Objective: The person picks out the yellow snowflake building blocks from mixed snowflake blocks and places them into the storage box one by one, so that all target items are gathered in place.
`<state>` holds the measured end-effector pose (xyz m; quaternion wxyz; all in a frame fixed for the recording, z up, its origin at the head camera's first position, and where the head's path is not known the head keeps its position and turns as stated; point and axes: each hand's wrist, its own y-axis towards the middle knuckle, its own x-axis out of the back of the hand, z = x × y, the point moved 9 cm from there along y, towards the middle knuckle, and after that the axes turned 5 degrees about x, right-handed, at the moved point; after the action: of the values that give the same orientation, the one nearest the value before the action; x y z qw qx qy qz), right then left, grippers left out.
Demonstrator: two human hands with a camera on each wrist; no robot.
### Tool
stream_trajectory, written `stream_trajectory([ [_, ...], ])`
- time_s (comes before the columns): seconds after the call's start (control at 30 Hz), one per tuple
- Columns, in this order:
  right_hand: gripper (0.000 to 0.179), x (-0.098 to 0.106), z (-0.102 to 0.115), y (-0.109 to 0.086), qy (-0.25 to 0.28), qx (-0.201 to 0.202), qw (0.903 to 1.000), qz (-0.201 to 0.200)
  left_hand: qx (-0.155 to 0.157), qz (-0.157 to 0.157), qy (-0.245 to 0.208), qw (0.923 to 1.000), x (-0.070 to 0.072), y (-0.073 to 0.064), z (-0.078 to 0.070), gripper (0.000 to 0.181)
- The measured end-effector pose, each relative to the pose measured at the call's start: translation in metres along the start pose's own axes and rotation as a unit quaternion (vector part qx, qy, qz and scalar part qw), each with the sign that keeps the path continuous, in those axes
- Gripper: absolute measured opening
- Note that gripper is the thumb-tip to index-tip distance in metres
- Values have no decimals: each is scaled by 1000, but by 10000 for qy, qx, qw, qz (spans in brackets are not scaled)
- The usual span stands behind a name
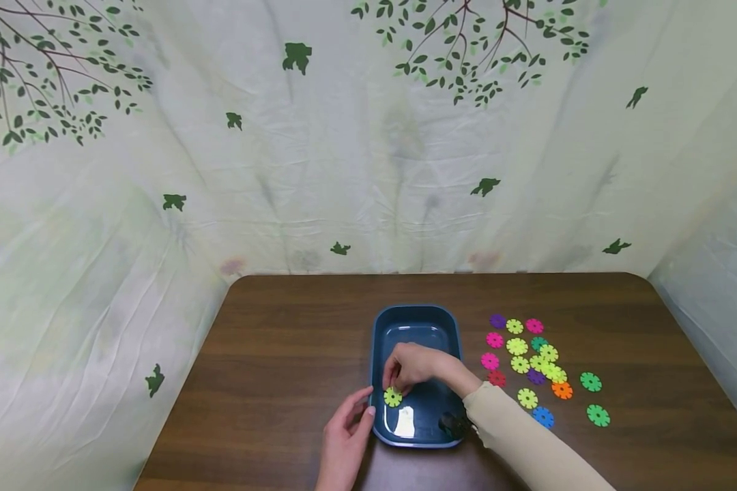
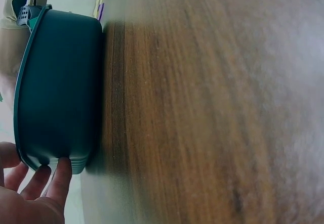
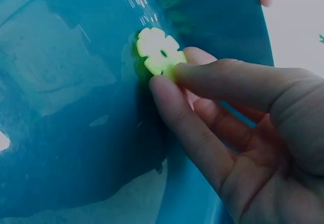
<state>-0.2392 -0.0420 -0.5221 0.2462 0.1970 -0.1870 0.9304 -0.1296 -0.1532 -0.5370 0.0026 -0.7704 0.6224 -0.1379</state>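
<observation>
My right hand (image 1: 410, 367) reaches over the blue tray (image 1: 414, 312) and pinches a yellow-green flower-shaped disc (image 3: 161, 51) between thumb and fingertips. The disc (image 1: 393, 397) is at the tray's left side, low inside it, its notched petals and centre hole showing in the right wrist view. Against the tray's outer left side rests my left hand (image 1: 347, 429), fingertips at the rim. In the left wrist view its fingers (image 2: 62, 176) touch the tray's outer wall (image 2: 63, 87) near a corner.
Several flower discs (image 1: 516, 346) in yellow, pink, purple, red, orange, green and blue lie on the brown table (image 1: 295, 341) right of the tray, some overlapping. A dark wrist device (image 1: 453, 424) hangs over the tray's near right corner. A leaf-print cloth (image 1: 368, 136) stands behind the table.
</observation>
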Motion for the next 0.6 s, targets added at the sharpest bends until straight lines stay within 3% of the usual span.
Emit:
stream_trajectory([
  [0.37,14,-2,-2,1,-98,-108,9999,24,52,-1,35,10000,-1,2,5,32],
  [0.6,13,0,-2,1,-150,-42,9999,-63,-51,9,-37,10000,-1,-1,0,31],
])
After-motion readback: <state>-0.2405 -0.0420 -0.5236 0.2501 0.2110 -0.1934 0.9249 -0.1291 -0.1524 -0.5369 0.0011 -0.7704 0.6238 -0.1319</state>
